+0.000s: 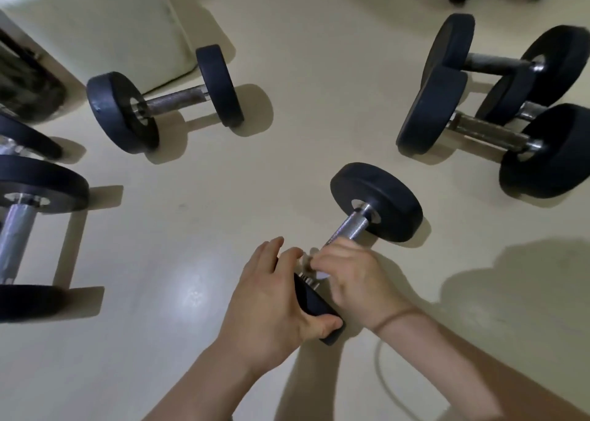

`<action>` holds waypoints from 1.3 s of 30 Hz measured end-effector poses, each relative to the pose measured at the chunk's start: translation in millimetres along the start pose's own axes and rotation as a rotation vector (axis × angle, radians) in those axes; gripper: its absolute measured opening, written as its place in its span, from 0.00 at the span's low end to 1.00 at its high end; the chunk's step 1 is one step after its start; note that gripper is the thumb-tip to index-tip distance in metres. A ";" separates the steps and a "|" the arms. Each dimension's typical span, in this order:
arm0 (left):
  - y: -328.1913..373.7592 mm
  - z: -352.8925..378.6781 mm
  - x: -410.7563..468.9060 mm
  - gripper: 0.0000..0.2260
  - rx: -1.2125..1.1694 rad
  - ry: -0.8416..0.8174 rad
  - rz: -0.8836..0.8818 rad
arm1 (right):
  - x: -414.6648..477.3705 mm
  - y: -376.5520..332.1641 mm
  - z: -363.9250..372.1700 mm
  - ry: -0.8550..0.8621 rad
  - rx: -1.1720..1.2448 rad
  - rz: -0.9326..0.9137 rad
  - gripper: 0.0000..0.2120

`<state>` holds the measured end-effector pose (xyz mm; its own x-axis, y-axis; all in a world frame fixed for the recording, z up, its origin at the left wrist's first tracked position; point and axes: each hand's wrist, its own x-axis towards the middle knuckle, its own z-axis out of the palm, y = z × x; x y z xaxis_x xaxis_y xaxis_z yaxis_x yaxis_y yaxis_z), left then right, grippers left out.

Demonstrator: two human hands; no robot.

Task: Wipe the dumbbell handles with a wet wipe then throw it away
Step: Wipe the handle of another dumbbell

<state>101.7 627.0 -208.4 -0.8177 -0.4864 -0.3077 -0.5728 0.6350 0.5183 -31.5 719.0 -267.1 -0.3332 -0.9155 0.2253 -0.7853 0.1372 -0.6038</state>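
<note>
A black dumbbell (378,205) lies on the pale floor in front of me, its metal handle (346,227) running toward my hands. My left hand (274,299) grips the near black weight plate (316,309), thumb curled under its edge. My right hand (354,280) is curled round the near part of the handle, and a small patch of white wet wipe (308,258) shows at its fingertips. Most of the wipe is hidden under that hand.
Several other black dumbbells lie around: one at upper left (159,101), two at the left edge (28,216), a stacked group at upper right (498,108). A white block (105,21) stands at the top left. A thin cable (392,385) loops on the floor near my right arm.
</note>
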 end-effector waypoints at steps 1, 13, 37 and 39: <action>2.0 0.3 -0.8 0.44 0.005 -0.006 0.001 | -4.2 -0.2 -1.0 -0.030 0.027 -0.060 0.14; -4.9 -5.8 5.6 0.48 -0.010 -0.033 -0.015 | 1.3 29.7 -3.1 0.254 -0.061 -0.058 0.20; -38.7 -33.4 38.5 0.47 -0.465 -0.232 -0.192 | -6.1 1.0 39.4 0.436 0.136 0.069 0.15; -40.4 -37.2 39.2 0.46 -0.435 -0.260 -0.190 | 0.7 16.0 31.7 0.459 0.097 0.073 0.14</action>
<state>94.9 560.0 -211.7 -0.7211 -0.3690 -0.5864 -0.6802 0.2163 0.7004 -27.8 708.5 -300.8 -0.5987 -0.6403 0.4812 -0.7062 0.1385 -0.6943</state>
